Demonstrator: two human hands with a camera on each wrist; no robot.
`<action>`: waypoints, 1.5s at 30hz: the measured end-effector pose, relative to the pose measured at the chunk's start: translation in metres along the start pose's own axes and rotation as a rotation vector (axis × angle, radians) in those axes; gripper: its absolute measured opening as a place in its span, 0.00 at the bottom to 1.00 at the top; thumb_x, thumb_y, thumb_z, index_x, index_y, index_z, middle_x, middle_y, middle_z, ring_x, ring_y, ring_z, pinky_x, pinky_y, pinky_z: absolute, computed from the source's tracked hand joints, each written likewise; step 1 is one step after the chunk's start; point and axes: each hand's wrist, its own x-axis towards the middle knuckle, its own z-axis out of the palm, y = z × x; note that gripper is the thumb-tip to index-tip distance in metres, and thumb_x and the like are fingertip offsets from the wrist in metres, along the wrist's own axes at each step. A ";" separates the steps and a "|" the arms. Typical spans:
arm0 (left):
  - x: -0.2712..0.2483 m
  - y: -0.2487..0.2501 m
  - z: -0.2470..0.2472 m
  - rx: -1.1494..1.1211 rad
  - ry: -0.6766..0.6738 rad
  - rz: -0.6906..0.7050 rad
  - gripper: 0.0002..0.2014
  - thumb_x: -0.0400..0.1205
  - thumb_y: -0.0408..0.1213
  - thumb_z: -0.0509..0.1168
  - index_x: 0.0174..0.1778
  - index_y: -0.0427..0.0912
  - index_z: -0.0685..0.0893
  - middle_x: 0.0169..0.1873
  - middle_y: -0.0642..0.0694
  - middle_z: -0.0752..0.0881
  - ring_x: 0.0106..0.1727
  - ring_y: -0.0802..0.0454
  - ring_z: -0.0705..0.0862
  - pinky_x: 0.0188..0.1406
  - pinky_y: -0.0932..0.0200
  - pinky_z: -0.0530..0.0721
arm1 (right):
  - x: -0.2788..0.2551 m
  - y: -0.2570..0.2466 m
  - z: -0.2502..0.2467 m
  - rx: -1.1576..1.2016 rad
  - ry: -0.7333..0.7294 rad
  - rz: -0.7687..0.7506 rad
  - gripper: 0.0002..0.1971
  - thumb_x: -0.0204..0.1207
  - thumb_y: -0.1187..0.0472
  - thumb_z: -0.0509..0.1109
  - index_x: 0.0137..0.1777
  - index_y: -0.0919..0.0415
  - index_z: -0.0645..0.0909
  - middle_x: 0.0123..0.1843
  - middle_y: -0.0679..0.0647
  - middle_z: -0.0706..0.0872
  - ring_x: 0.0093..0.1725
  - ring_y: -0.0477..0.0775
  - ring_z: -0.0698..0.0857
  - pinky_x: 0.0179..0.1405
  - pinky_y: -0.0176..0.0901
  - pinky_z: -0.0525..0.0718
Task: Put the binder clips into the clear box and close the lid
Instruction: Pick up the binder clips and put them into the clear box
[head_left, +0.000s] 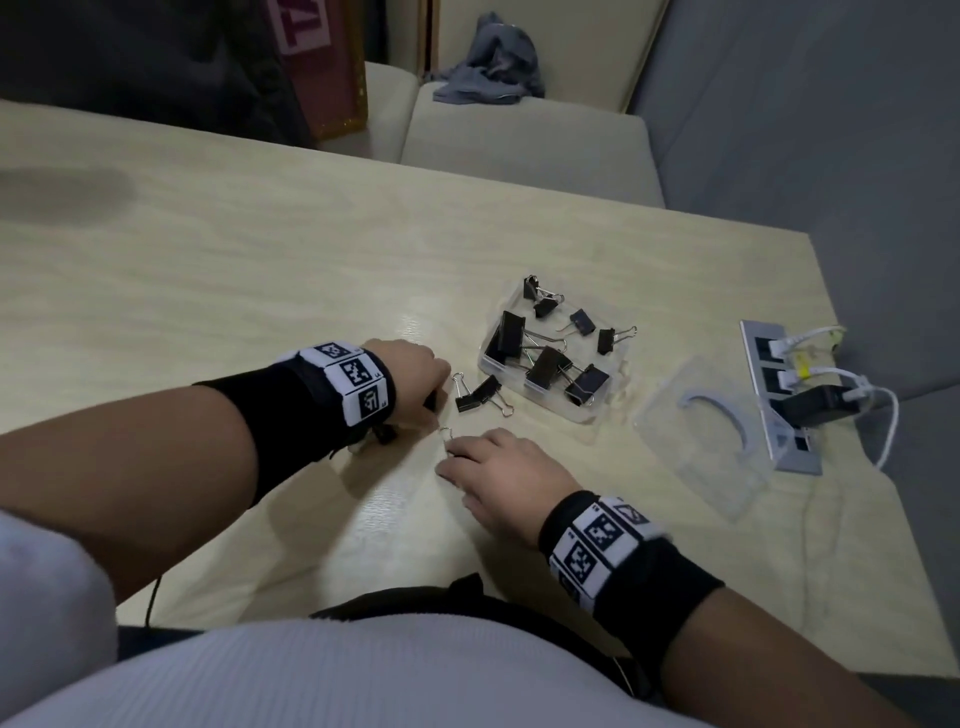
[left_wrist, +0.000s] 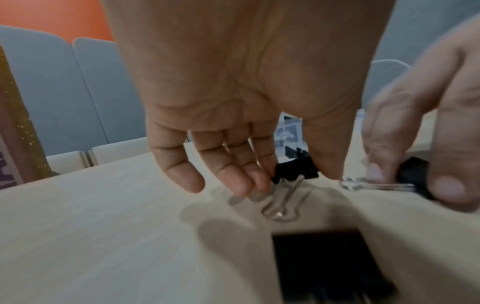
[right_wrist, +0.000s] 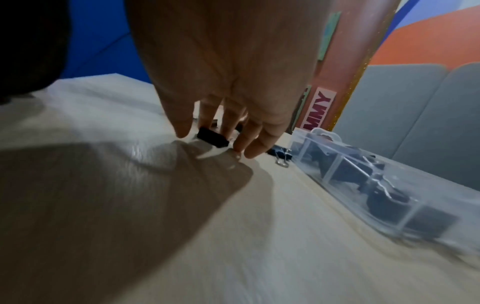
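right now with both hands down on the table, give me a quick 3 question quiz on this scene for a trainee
1. True or false: the lid is already on the clear box.
2. Multiple choice: the two loose binder clips outside the box lie A) on the lid, B) on the table between the left hand and the box, C) on the power strip.
3. Fill in: the right hand pinches one ____.

Key: 1 false, the lid lies on the table to the right of the box. 2 B. 3 binder clip.
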 end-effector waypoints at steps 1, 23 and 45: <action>0.000 0.001 -0.006 0.003 -0.006 0.002 0.20 0.74 0.58 0.67 0.51 0.47 0.79 0.50 0.47 0.84 0.48 0.45 0.82 0.40 0.54 0.79 | -0.001 0.002 0.004 -0.024 0.015 0.011 0.17 0.78 0.62 0.64 0.66 0.54 0.78 0.70 0.55 0.77 0.62 0.65 0.76 0.55 0.57 0.80; 0.025 -0.002 -0.066 -0.408 0.278 -0.018 0.23 0.79 0.48 0.67 0.69 0.48 0.72 0.54 0.45 0.87 0.54 0.44 0.84 0.56 0.47 0.84 | -0.011 0.074 -0.064 0.468 0.833 0.622 0.07 0.77 0.60 0.67 0.53 0.53 0.84 0.57 0.49 0.76 0.60 0.52 0.79 0.65 0.50 0.80; -0.010 -0.003 0.001 0.081 -0.175 -0.006 0.14 0.76 0.40 0.68 0.57 0.44 0.81 0.41 0.48 0.80 0.42 0.46 0.78 0.37 0.58 0.76 | 0.012 0.019 -0.010 0.074 0.107 0.398 0.24 0.78 0.70 0.59 0.74 0.58 0.67 0.69 0.59 0.69 0.65 0.64 0.73 0.55 0.56 0.81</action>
